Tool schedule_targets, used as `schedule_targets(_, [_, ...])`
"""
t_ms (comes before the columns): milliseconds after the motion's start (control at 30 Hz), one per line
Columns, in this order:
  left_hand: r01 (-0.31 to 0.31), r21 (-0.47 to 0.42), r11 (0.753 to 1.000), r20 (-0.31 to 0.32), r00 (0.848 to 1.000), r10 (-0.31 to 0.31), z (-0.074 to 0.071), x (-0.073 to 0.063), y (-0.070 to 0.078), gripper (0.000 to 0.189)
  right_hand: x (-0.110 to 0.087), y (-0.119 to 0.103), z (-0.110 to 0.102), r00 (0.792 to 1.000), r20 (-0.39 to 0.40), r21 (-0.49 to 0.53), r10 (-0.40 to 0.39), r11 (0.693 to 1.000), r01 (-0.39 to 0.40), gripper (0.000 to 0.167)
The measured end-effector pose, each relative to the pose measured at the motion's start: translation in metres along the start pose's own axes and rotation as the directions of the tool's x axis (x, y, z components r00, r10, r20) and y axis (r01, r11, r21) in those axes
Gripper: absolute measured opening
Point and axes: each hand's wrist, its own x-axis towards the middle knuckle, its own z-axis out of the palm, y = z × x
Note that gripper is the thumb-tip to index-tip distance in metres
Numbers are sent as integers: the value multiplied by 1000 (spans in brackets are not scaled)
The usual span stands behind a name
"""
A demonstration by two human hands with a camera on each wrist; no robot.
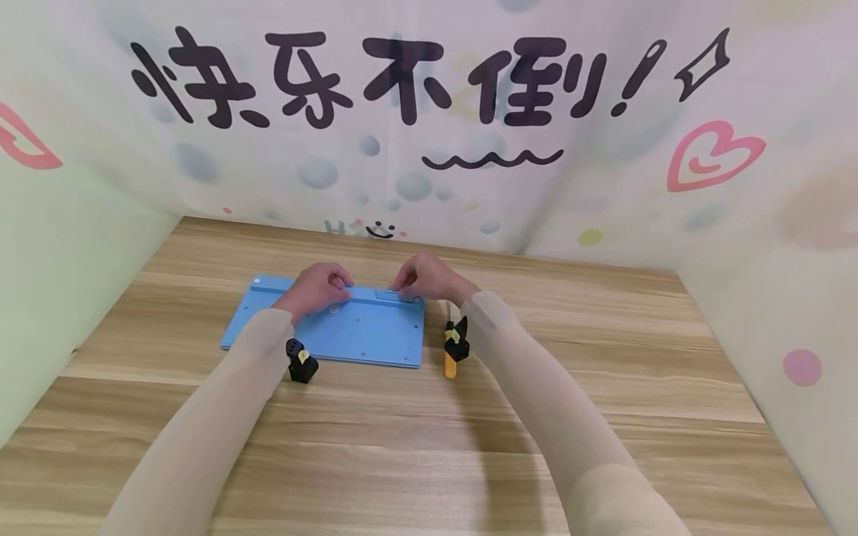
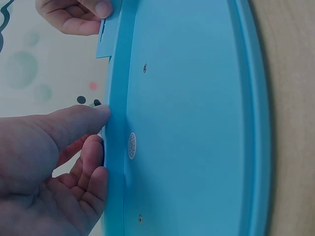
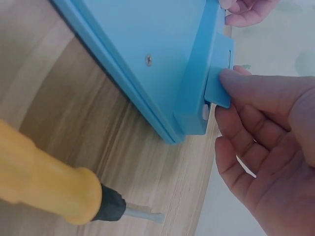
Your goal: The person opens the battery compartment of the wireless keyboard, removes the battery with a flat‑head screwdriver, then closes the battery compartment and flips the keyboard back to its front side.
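Observation:
A light blue keyboard [image 1: 365, 335], seen from its underside with small screws and a raised ridge along the far edge, lies on the wooden table. My left hand [image 1: 318, 289] grips that ridge near its middle; in the left wrist view the thumb rests on the edge and the fingers curl against its side. At the ridge's right end, my right hand [image 1: 429, 278] pinches a small blue battery cover [image 3: 217, 81] between thumb and fingers. The cover sticks out past the ridge, partly off its slot. What lies inside the slot is hidden.
A screwdriver [image 1: 450, 365] with a yellow handle lies on the wooden table [image 1: 375, 447], just right of the keyboard and under the right wrist. Behind the table hangs a printed white cloth [image 1: 469, 193], with pale cloth walls at both sides.

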Motion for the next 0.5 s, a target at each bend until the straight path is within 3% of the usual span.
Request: schedule_targets(500, [-8, 14, 1000, -6, 1000, 8, -1, -1, 3, 22, 2, 4, 0, 1000, 11, -15, -7, 1000, 7, 9])
